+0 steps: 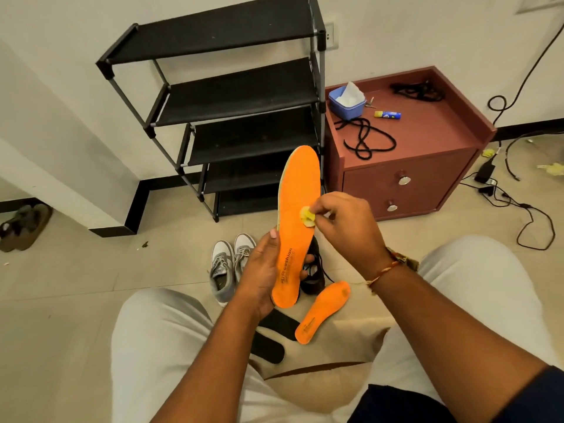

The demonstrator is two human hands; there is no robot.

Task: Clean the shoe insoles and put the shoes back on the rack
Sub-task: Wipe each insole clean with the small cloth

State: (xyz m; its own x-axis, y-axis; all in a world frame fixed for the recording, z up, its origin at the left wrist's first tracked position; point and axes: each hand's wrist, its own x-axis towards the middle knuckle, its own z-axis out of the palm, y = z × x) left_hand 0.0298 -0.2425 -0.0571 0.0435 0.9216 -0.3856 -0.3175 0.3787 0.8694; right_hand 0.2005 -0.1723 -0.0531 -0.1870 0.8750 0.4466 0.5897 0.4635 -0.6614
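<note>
Tiled floor, black shoe rack (232,96) empty: the left hand (259,270) grips 1 orange insole (294,227) while right hand (341,227) fingers pinch a yellow wad (306,216) against it, mid-wipe; next, probably the second orange insole (323,312).

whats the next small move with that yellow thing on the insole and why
Probably stroke the wad up toward the toe. The right hand pinches it against the middle of the insole, and the left hand grips the insole at the heel end, so the stretch above the wad lies free to wipe.
</note>
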